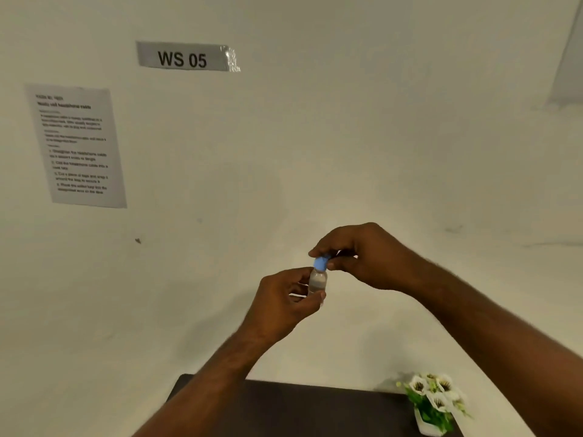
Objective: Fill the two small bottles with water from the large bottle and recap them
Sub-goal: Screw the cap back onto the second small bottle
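A small clear bottle (317, 281) with water in it is held up in front of the wall, roughly upright. My left hand (284, 301) grips its lower body between thumb and fingers. My right hand (356, 257) comes from the right and pinches the blue cap (321, 263) sitting on the bottle's neck. The other small bottle and the large bottle are out of view.
A dark table (315, 411) shows along the bottom edge, with a small white pot of artificial white flowers (433, 402) at its right. On the wall hang a "WS 05" label (184, 57) and a printed instruction sheet (75, 146).
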